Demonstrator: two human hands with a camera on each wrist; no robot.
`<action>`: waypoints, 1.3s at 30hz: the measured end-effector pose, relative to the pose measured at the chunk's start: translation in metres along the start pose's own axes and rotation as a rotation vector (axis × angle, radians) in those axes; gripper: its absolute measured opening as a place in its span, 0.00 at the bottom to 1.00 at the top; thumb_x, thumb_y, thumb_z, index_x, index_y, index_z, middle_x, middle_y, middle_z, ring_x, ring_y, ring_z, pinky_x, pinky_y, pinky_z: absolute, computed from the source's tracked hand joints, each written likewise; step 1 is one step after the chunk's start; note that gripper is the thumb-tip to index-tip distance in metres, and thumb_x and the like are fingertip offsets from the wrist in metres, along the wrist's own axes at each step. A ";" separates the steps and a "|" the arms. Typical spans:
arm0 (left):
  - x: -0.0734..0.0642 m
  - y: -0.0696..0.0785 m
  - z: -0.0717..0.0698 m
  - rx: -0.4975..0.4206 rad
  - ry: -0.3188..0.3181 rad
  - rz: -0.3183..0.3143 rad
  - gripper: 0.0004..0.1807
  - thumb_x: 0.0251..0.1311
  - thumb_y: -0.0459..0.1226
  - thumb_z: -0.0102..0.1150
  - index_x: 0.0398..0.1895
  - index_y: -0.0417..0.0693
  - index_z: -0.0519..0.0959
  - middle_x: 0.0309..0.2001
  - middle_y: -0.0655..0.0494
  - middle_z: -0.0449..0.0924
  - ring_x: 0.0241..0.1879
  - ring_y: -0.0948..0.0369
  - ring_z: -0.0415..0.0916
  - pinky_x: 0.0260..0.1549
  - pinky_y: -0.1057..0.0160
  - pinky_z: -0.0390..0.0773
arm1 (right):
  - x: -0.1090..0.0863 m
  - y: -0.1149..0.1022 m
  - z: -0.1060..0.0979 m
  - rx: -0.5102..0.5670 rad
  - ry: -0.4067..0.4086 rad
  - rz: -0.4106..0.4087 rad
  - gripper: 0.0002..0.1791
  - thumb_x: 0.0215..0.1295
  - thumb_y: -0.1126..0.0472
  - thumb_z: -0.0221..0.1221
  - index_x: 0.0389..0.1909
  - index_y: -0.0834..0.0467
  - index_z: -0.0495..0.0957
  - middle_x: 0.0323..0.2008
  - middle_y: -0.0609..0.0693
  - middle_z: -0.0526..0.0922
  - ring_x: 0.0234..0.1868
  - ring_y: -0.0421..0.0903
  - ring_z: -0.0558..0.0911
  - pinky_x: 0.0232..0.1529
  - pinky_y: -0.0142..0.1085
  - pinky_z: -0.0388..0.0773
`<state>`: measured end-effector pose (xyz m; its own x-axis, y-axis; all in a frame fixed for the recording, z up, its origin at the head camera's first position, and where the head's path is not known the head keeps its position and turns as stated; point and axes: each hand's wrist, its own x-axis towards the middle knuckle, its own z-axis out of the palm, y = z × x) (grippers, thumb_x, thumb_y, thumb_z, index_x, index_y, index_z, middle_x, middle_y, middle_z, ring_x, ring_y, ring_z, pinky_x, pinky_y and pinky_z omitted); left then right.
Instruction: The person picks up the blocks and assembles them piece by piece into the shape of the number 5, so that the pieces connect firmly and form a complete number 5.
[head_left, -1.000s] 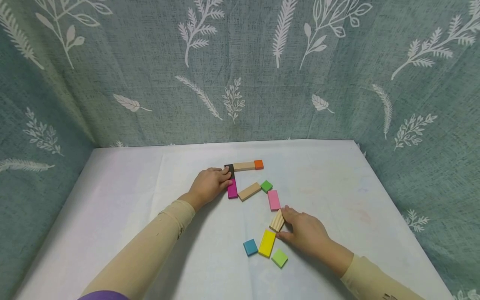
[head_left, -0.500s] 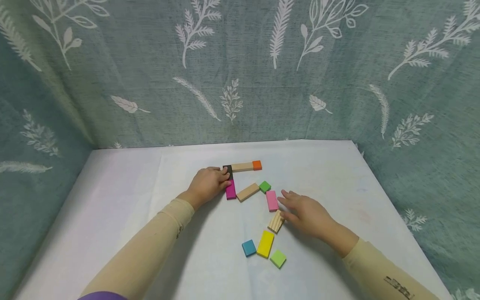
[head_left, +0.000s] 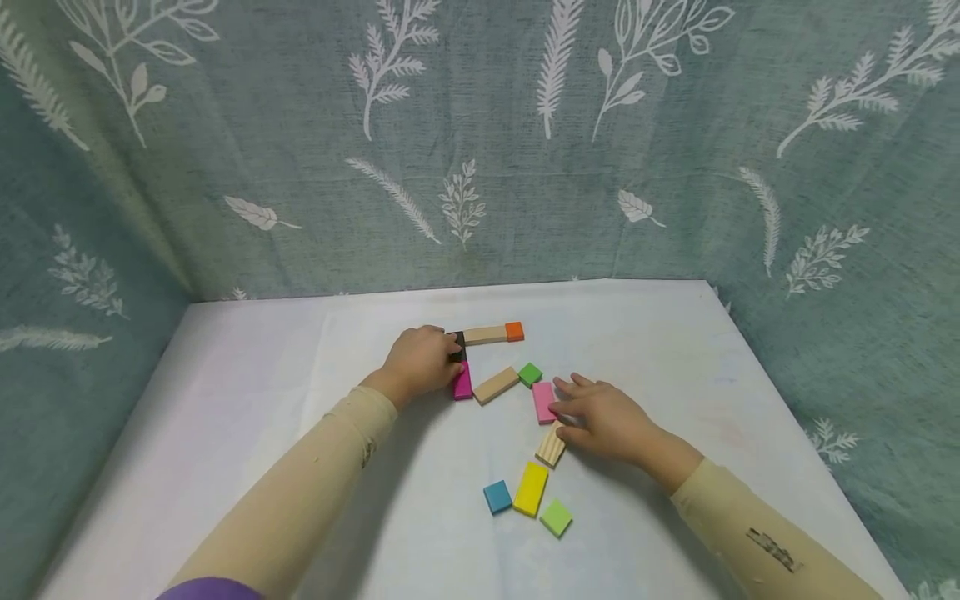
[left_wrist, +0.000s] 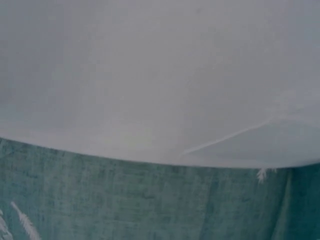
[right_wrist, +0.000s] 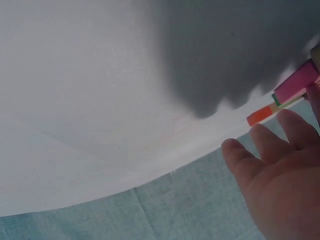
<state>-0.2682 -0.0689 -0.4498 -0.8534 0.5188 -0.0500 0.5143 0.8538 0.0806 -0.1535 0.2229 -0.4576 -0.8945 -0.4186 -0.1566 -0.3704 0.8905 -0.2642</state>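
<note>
My left hand (head_left: pixel 422 358) pinches the black block (head_left: pixel 460 337), fingertips at its far end and thumb at its near end, over the top of the magenta block (head_left: pixel 462 387). My right hand (head_left: pixel 607 419) is spread just right of the pink block (head_left: pixel 542 404), a finger right at that block's edge. Its thumb overlaps the top corner of the striped wooden block (head_left: pixel 551 447). In the right wrist view, the fingers (right_wrist: pixel 266 142) are apart beside the pink block (right_wrist: pixel 297 82). Only cloth and curtain show in the left wrist view.
Beyond the black block lie a plain wooden block (head_left: pixel 485 335) and an orange block (head_left: pixel 514 332). Another wooden block (head_left: pixel 496 386) meets a green block (head_left: pixel 530 374). Yellow (head_left: pixel 530 490), blue (head_left: pixel 498 497) and lime blocks (head_left: pixel 557 518) lie nearest. A leaf-patterned curtain (head_left: pixel 315 208) surrounds the white tabletop.
My right hand has let go of the striped wooden block and moved away from me to the pink block, fingers spreading. My left hand's back has risen slightly. The blocks look unmoved.
</note>
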 end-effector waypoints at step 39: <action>-0.137 0.107 0.013 0.105 -0.116 0.304 0.28 0.60 0.64 0.61 0.45 0.52 0.88 0.47 0.60 0.89 0.52 0.61 0.83 0.52 0.56 0.81 | 0.000 0.003 0.003 0.043 0.017 0.042 0.26 0.64 0.48 0.66 0.62 0.48 0.81 0.72 0.53 0.71 0.76 0.58 0.64 0.73 0.60 0.63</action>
<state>-0.0952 -0.0475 -0.4471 -0.6473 0.7467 -0.1531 0.7549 0.6558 0.0066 -0.1537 0.2251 -0.4609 -0.9132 -0.3780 -0.1522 -0.3221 0.8984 -0.2987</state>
